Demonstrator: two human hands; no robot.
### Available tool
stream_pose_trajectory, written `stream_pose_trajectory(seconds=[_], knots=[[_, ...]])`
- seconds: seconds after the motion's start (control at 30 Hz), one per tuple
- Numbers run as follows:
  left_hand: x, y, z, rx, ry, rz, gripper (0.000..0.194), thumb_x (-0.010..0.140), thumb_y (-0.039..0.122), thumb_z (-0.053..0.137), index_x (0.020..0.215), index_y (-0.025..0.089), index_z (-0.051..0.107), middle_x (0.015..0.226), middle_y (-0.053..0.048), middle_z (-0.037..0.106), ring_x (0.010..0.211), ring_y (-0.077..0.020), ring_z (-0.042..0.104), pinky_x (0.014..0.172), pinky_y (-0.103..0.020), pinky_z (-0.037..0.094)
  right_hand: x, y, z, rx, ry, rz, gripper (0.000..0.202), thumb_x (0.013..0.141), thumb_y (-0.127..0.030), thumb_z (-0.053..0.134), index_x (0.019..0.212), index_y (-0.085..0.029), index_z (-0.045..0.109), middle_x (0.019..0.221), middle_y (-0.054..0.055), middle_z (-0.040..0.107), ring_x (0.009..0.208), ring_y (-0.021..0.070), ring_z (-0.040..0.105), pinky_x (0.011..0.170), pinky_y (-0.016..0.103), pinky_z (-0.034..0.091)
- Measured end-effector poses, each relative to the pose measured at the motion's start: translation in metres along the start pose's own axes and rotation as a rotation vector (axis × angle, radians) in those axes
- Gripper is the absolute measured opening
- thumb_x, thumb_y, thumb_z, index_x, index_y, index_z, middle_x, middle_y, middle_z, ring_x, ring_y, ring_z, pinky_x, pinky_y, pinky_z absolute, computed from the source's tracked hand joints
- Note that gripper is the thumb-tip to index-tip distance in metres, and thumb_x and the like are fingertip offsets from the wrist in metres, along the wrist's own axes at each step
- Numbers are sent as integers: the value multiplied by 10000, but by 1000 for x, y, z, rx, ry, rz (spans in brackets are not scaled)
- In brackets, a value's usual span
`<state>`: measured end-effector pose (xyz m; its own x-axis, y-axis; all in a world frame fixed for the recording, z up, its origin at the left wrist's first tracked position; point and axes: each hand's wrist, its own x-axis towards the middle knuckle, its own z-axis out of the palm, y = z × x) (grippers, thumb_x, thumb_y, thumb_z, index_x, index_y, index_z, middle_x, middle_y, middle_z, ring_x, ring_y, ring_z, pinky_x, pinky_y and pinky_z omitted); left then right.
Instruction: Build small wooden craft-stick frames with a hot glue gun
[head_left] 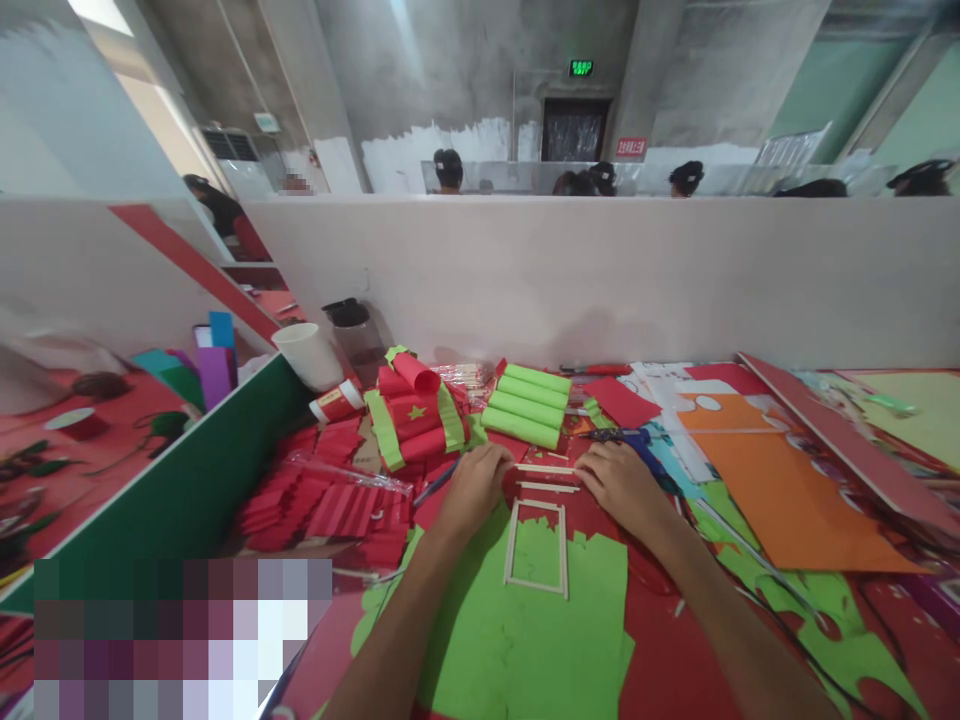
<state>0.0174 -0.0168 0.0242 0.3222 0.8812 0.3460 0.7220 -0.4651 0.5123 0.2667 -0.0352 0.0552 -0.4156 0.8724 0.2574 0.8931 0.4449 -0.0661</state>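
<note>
My left hand (478, 487) and my right hand (619, 482) are closed at the two ends of a thin pale wooden stick (545, 469), its tips hidden under my fingers. Just below it lies a second wooden stick (549, 487). Nearer to me, a rectangular frame of wooden sticks (564, 550) rests on a large green paper sheet (525, 650) with a ragged top edge. Beyond my hands are a piece of green rolled paper (529, 405) and a red and green paper model (418, 420) with a star on it.
Red folded paper pieces (337, 510) lie at left, beside a green divider (172, 480). A white cup (307, 355) stands behind them. Orange sheets (757, 480) and green scraps (825, 610) cover the right side. A pale partition (600, 280) closes the back; people sit beyond it.
</note>
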Motion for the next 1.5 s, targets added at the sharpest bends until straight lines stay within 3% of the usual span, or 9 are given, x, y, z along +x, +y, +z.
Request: stream_pose_trajectory(seconds=[0.67,1.5], knots=[[-1,0,1,73,-184,42,272,961,209,478,932,212,749,926,-63,690,885,-205,599,779,-306,419,-1,14,4,-64,-31,88,179,939,-216,556,875,-219,724,898,57,687,867,211,585,728,321,311],[-1,4,4,153,-183,-11,207,951,210,482,858,178,665,936,-73,667,880,-214,595,757,-316,402,0,12,5,-58,-40,106,172,925,-206,566,859,-213,725,896,57,696,881,218,597,738,325,323]])
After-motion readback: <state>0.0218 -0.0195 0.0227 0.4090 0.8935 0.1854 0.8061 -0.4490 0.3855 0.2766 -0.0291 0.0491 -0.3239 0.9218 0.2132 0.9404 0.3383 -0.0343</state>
